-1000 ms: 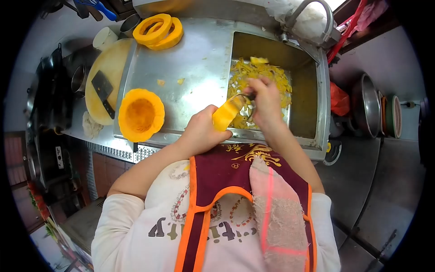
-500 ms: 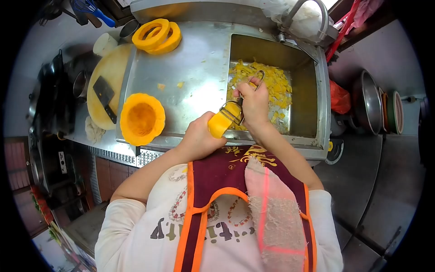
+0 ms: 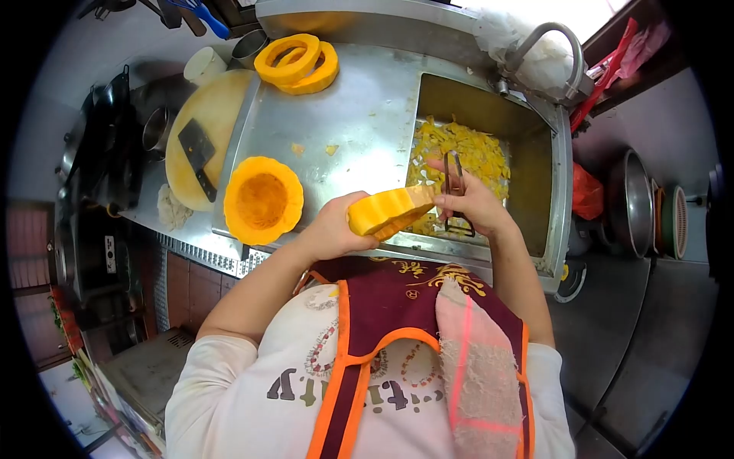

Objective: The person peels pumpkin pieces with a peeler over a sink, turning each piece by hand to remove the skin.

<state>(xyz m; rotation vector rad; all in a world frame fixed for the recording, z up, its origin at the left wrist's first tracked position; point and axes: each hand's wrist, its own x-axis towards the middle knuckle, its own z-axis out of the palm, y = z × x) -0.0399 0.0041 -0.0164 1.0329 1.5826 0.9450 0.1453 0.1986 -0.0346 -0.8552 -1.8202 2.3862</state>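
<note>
1. Pumpkin piece (image 3: 384,209) was gripped at one end by L hand (image 3: 336,228), fingers wrapped round; it was held up over near-L corner of the sink (image 3: 533,172), close to the person's front.
2. A paler patch was seen on the piece's R end, next to the other hand.
3. Peeler (image 3: 448,172) was held in R hand (image 3: 483,205), over the sink, w/ its frame upright in view & some fingers spread.
4. Hands were kept apart, w/ the piece btwn them; whether its R end was touched by R fingertips couldn't be told.
5. Lots of yellow peelings (image 3: 474,161) were strewn over the sink floor.
6. Hollowed pumpkin (image 3: 264,200) was set cut side up on the worktop (image 3: 348,118), near front edge, L of L hand.
7. Two pumpkin rings (image 3: 287,75) were stacked, overlapping, at the worktop's back L.
8. A couple of small scraps (image 3: 332,150) were left mid-worktop.
9. Cleaver (image 3: 196,144) was laid flat on round chopping board (image 3: 228,103), far L, w/ crumpled cloth (image 3: 173,208) just beside the board.
</note>
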